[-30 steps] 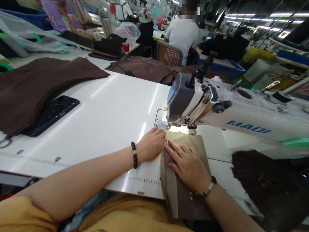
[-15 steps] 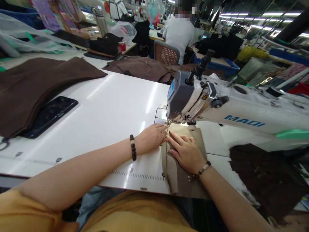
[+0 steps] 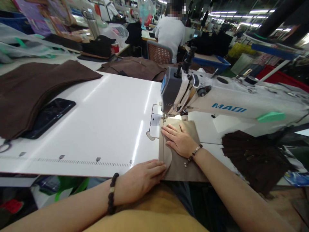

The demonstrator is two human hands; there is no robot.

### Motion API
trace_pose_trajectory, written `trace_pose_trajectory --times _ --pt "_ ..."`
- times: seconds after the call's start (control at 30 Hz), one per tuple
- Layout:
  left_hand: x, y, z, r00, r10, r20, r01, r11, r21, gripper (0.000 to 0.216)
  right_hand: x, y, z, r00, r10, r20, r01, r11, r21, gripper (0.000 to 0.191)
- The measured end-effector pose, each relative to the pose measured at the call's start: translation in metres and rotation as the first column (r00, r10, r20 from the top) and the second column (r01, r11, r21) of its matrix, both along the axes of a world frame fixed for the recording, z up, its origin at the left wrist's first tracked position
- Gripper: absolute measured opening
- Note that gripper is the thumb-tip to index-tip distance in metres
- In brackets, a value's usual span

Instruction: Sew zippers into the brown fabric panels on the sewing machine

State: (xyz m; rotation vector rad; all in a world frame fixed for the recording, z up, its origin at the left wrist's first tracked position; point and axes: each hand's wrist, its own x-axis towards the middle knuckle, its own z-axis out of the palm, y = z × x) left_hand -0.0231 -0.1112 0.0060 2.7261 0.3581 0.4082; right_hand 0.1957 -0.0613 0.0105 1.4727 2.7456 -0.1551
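Note:
A piece of grey-brown fabric (image 3: pixel 178 169) lies under the presser foot (image 3: pixel 164 118) of the sewing machine (image 3: pixel 205 93), with a folded strip along its left side. My right hand (image 3: pixel 181 141) rests flat on the fabric just in front of the foot, fingers stretched out and a little apart. Near the table's front edge, my left hand (image 3: pixel 142 180) has its fingers closed on the left edge of the same fabric. Its thumb is hidden beneath the fingers. The needle tip is too small to make out.
Dark brown fabric (image 3: pixel 43 83) lies at the left, partly over a phone (image 3: pixel 51 117), with scissor handles (image 3: pixel 5 146) nearby. More brown fabric (image 3: pixel 135 68) lies behind the table. A gathered dark piece (image 3: pixel 253 158) sits at the right. A person in white (image 3: pixel 170 33) sits farther back.
My left hand has moved from beside the presser foot back toward the table's front edge, onto the fabric's edge there. My right hand stays flat on the fabric. The view has shifted slightly.

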Motion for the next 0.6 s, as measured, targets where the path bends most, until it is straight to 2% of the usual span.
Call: trace_pose_trajectory --times 0.1,0.3,0.6 --pt "0.0 -0.001 -0.001 1.0 -0.015 0.017 0.014 0.999 0.032 0.032 -0.003 -0.011 0.0 1.0 -0.007 -0.015 0.007 0.998 -0.054 0.047" --pt "0.004 -0.007 -0.001 0.998 0.066 -0.023 -0.066 0.998 0.013 0.027 -0.006 -0.038 -0.006 0.999 -0.023 -0.049 0.02 0.998 -0.06 0.047" --pt "0.008 -0.009 -0.001 0.998 0.01 -0.06 -0.002 0.991 0.132 0.025 -0.005 -0.036 -0.007 0.999 -0.018 -0.04 0.016 0.999 -0.046 0.049"
